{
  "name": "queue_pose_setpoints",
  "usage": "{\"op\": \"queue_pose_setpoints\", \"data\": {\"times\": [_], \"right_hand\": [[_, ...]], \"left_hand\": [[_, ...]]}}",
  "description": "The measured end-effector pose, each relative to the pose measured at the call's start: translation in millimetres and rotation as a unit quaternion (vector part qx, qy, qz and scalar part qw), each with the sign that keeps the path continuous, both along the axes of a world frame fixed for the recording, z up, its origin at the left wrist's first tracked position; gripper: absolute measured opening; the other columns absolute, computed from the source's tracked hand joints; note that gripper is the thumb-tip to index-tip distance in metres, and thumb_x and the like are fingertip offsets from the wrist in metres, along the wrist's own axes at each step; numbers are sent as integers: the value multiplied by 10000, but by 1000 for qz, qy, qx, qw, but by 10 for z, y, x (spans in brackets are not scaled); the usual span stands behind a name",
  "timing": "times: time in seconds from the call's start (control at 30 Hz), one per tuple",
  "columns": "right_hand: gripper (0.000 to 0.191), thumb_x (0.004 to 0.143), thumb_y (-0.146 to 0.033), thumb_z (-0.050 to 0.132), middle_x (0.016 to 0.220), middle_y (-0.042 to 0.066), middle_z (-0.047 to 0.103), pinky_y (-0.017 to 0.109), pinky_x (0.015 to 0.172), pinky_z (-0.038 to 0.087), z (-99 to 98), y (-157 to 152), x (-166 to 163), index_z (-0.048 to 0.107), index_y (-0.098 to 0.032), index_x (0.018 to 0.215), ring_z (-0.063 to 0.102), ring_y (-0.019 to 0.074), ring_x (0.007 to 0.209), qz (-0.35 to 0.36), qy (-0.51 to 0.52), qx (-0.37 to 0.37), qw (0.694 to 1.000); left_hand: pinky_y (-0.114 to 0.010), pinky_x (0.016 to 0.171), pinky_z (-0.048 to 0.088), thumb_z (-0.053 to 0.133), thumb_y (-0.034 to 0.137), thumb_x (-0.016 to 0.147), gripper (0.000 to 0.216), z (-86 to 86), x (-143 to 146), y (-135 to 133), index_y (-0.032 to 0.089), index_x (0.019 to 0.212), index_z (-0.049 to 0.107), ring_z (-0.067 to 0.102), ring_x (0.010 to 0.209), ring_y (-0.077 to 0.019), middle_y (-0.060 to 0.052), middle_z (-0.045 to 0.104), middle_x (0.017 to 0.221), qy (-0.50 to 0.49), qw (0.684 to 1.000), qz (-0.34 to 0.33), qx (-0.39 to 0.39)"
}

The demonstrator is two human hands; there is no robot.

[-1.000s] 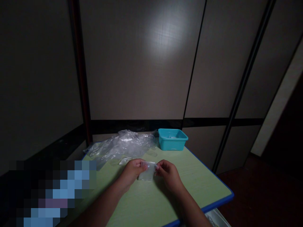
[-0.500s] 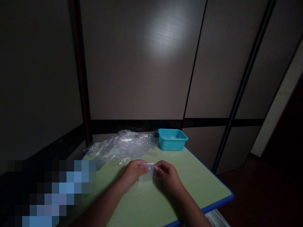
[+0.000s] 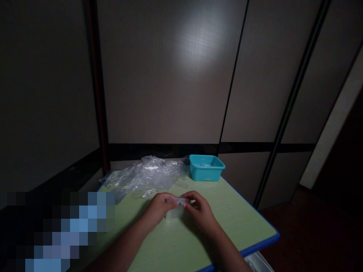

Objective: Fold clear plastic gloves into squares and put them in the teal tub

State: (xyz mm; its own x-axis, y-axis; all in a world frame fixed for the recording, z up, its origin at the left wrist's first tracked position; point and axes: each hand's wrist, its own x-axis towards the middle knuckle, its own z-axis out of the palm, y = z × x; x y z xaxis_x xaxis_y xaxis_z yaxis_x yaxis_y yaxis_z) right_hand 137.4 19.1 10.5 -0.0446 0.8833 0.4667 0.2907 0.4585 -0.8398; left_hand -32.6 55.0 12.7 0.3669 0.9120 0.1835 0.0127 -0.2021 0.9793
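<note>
My left hand (image 3: 159, 208) and my right hand (image 3: 200, 211) meet over the middle of the green table (image 3: 176, 241). Both pinch the top edge of a small clear plastic bag (image 3: 174, 212) that hangs between them just above the tabletop. The fingertips of the two hands nearly touch along that edge. What the little bag holds I cannot make out in the dim light.
A heap of crumpled clear plastic bags (image 3: 144, 175) lies at the table's far left. A teal plastic tub (image 3: 206, 167) stands at the far edge, right of the heap. Dark wall panels rise behind. The table's blue rim (image 3: 263, 241) marks its right edge.
My right hand has slid left along the bag's top edge toward my left hand, so the gap between the fingers has closed. The bag sits slightly lower.
</note>
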Motion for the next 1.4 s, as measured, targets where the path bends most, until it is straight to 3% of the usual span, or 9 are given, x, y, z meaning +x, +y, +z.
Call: {"op": "queue_pose_setpoints", "data": {"times": [0.17, 0.3, 0.5, 0.6, 0.7, 0.93, 1.17, 1.4], "right_hand": [[121, 732, -282, 618, 814, 43, 614, 270, 667, 428, -5, 21, -17, 608, -174, 785, 562, 189, 788, 2, 14, -5, 1000], [190, 721, -300, 641, 851, 44, 630, 290, 739, 436, -43, 48, -44, 579, -174, 850, 575, 191, 822, 49, 72, -26, 996], [227, 768, -288, 609, 1165, 81, 564, 348, 968, 310, -21, 34, -72, 598, -199, 976, 469, 209, 1124, 84, 69, 5, 994], [154, 795, -325, 577, 992, 73, 631, 338, 922, 348, -12, 43, -73, 608, -178, 830, 528, 206, 1025, 103, 73, -4, 992], [205, 813, -367, 543, 840, 47, 628, 306, 825, 396, -13, 47, -75, 580, -172, 759, 559, 192, 879, 76, 60, -6, 995], [213, 831, -347, 498, 746, 14, 523, 254, 714, 391, -21, 27, -121, 535, -178, 707, 491, 156, 753, -1, -12, 58, 998], [296, 825, -422, 485, 625, -18, 477, 216, 568, 357, 6, 29, -126, 484, -178, 658, 440, 126, 626, 5, 26, 9, 1000], [279, 831, -406, 476, 625, -20, 488, 207, 534, 340, -13, 23, -107, 502, -172, 681, 428, 117, 601, -13, 57, 2, 998]], "left_hand": [[-277, 666, 410, 695, 399, 626, 314, 25, -10, -15, 119, 767, 710, 592, 722, -215, -64, 685, 726, -7, 1000, -2, -7], [-296, 804, 406, 714, 390, 623, 342, 19, -12, -5, 128, 843, 712, 586, 909, -240, -103, 671, 979, -57, 998, -21, -30], [-308, 933, 345, 723, 357, 635, 275, 48, 4, -44, 138, 803, 720, 520, 1071, -255, -110, 625, 1092, -107, 992, -55, -30], [-316, 942, 334, 729, 350, 634, 264, 86, 10, -78, 139, 793, 720, 516, 1077, -258, -109, 637, 1066, -115, 991, -60, -38], [-326, 889, 369, 755, 360, 594, 300, 97, 22, -93, 135, 787, 717, 561, 993, -260, -109, 660, 1006, -113, 991, -34, -62], [-299, 721, 430, 776, 367, 557, 413, 23, 42, -71, 142, 894, 694, 610, 830, -227, -102, 679, 905, -159, 975, -50, -150], [-275, 654, 431, 755, 394, 589, 348, 13, 81, -100, 112, 784, 698, 601, 661, -178, -73, 667, 689, -178, 971, -64, -144], [-302, 687, 459, 730, 403, 619, 331, 63, 61, -100, 110, 765, 682, 610, 709, -190, -83, 675, 736, -179, 974, -26, -135]]}}
